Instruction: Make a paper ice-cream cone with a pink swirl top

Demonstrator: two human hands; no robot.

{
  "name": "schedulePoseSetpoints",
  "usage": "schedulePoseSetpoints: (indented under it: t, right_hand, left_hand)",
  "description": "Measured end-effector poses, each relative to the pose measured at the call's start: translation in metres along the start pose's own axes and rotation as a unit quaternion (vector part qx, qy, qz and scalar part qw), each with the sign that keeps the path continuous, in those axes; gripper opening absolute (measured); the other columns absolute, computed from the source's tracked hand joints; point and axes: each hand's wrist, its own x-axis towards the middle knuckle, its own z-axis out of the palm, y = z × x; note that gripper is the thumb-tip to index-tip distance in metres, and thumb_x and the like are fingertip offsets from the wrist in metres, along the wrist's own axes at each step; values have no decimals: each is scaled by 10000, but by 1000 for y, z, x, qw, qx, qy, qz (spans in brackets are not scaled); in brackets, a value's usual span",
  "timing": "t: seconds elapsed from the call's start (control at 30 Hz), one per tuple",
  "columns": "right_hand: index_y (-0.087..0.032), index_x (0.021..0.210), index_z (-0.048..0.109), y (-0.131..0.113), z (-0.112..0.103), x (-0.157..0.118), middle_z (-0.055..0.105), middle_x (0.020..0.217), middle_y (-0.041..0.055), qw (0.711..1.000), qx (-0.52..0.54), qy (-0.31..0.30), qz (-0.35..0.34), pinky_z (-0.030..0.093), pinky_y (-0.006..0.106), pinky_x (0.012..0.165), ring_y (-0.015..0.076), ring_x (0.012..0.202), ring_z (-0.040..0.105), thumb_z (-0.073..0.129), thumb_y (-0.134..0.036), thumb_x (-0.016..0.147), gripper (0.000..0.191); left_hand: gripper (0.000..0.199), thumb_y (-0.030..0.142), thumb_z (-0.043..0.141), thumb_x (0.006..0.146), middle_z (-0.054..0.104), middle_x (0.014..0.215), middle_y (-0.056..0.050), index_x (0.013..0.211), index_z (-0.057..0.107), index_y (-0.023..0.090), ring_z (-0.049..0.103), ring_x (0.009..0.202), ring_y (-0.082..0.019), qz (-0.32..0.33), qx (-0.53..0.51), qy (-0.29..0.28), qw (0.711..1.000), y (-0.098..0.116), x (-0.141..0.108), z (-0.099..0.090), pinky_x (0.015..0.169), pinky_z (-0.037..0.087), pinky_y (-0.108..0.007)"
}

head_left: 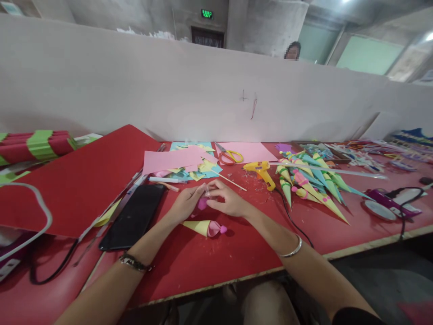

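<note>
My left hand (186,202) and my right hand (230,200) meet over the red table, fingers pinched together. Between them is a small magenta-purple piece (202,204), soft-looking; its exact kind is hard to make out. A clear, shiny bit shows at the fingertips, too small to name. Just below the hands lies a yellow paper cone (199,227) with a pink paper piece at its wide end and a bright pink pom-pom (223,229) at the tip of that. To the right of my right hand, a yellow hot glue gun (260,171) lies on its side.
Decorated paper cones (314,174) are piled at the right. Scissors (230,155) rest on pink paper (252,152) behind the hands, beside paper scraps (182,160). A black phone (135,216) and a large red sheet (101,180) lie at left. A person's head (292,50) shows above the partition (189,90).
</note>
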Motion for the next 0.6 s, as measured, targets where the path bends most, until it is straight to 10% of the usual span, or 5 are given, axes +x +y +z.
schedulePoseSetpoints:
  t: [0.23, 0.43, 0.6]
  right_hand:
    - [-143, 776, 619, -1, 3, 0, 430, 1024, 61, 999, -21, -22, -40, 396, 326, 920, 161, 986, 482, 570, -185, 751, 69]
    - [-210, 942, 614, -3, 0, 0, 422, 996, 39, 992, 33, 122, -20, 451, 297, 854, 144, 979, 489, 533, -197, 782, 180]
    - [-199, 811, 630, -7, -3, -2, 461, 917, 28, 997, 15, 76, -10, 453, 299, 834, 158, 992, 487, 561, -181, 764, 86]
  left_hand:
    - [382, 473, 453, 732, 651, 626, -11, 697, 657, 152, 583, 669, -191, 28, 53, -3, 998, 5, -5, 3, 638, 427, -252]
    - [456, 506, 349, 783, 641, 662, -30, 676, 605, 145, 568, 679, -189, 33, 63, 66, 995, 2, 0, -2, 654, 430, -263]
    - [445, 517, 354, 770, 593, 566, -8, 591, 555, 162, 532, 570, -161, 35, 59, 77, 995, 4, -2, -1, 580, 424, -244]
